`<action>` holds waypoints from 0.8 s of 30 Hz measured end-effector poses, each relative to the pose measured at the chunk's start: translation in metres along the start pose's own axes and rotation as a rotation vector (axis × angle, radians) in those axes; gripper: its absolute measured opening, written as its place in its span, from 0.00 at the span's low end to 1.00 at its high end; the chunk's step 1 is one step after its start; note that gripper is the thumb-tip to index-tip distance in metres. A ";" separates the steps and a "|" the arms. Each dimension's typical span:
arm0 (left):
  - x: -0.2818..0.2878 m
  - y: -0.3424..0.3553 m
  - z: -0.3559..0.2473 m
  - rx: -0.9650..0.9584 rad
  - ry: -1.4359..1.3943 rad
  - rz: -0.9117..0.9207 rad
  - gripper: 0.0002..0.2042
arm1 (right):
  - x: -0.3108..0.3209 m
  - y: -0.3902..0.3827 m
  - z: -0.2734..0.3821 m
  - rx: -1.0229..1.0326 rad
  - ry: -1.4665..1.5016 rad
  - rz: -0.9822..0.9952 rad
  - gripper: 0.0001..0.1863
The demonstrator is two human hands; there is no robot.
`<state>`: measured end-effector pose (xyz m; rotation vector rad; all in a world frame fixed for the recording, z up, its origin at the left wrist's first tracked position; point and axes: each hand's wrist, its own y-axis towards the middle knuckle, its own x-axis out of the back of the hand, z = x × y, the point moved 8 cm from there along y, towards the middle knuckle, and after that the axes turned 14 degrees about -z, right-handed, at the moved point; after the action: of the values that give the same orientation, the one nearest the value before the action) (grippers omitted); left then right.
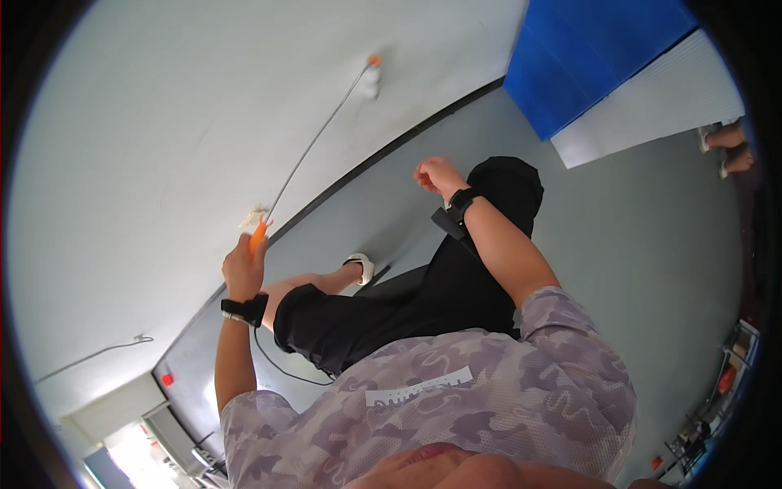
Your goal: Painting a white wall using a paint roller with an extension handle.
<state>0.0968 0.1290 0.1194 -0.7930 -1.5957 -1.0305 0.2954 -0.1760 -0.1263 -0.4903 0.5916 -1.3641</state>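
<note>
Orange handle: one end of a long tool, forked where the thin grey rod leaves it.
Left grip: a bare hand, fingers wrapped closed round the handle.
Right grip: fingers loosely curled, nothing visible in it; palm hidden, so cannot tell how far it closes. Well apart from the tool, near the black trousers.
Tool position: rod runs up and to the right from the left grip, in front of the white wall, ending at an orange tip.
White piece: just below the tip in view, blurred; contact cannot be told.
Pale crumpled piece: beside the rod's lower end; kind unclear.
Handling (judged): light; handle probably hard plastic, rod fairly stiff but slender, perhaps flexing. Small wrist turns should swing the tip widely.
Best hold: round the handle, not on the rod.
</note>
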 end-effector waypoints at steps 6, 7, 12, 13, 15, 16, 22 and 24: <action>-0.001 0.023 -0.058 0.057 -0.291 -0.130 0.16 | 0.004 -0.004 -0.022 0.021 -0.290 0.018 0.06; -0.012 0.022 -0.054 0.077 -0.369 -0.094 0.16 | 0.008 -0.003 -0.022 0.052 -0.372 -0.006 0.06; -0.047 -0.008 0.017 0.138 -0.276 -0.006 0.18 | 0.012 -0.019 -0.010 0.094 -0.379 -0.046 0.09; -0.046 -0.017 0.024 0.160 -0.239 0.012 0.18 | 0.017 -0.023 -0.014 0.055 -0.343 -0.022 0.09; -0.045 -0.032 0.031 0.185 -0.213 0.029 0.18 | 0.034 -0.022 -0.028 -0.051 -0.241 -0.053 0.08; -0.038 -0.036 0.027 0.178 -0.244 -0.013 0.17 | 0.038 -0.028 -0.033 -0.162 -0.128 -0.075 0.08; -0.006 -0.012 -0.012 0.116 -0.407 -0.170 0.16 | 0.061 -0.057 -0.034 -0.264 0.080 -0.132 0.05; -0.001 0.005 -0.027 0.109 -0.462 -0.229 0.16 | 0.050 -0.065 -0.032 -0.255 0.191 -0.088 0.05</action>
<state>0.1121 0.1069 0.1219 -0.8264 -2.1596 -0.9520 0.2304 -0.2351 -0.1145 -0.6007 0.9168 -1.4363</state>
